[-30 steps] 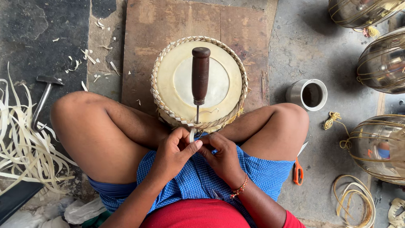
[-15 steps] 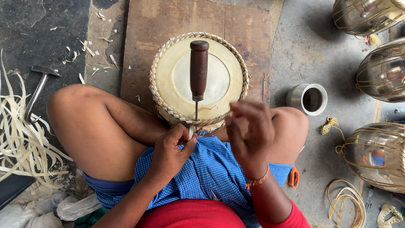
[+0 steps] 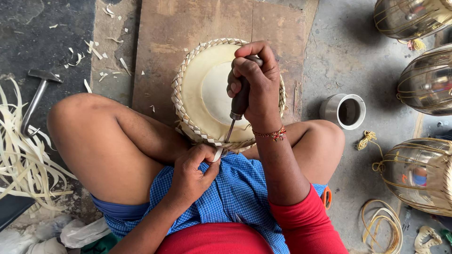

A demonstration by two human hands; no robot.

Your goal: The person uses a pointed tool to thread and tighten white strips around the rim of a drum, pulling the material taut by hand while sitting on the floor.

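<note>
A round drum head (image 3: 207,89) with a braided pale rim lies between my crossed legs on a brown board (image 3: 188,28). An awl (image 3: 238,106) with a dark wooden handle stands with its metal tip in the braid at the near rim. My right hand (image 3: 254,80) is wrapped around the awl's handle. Just below the rim, my left hand (image 3: 193,176) pinches a pale flat strip (image 3: 217,154) that comes out of the braid.
A hammer (image 3: 37,96) and a heap of pale strips (image 3: 21,160) lie at the left. A metal cup (image 3: 346,110) stands at the right, near several metal drum shells (image 3: 423,84). Coiled cord (image 3: 381,226) and an orange-handled tool (image 3: 326,196) lie by my right leg.
My right hand left the strip near my lap, rose and closed around the awl's handle. The left hand kept its hold on the strip.
</note>
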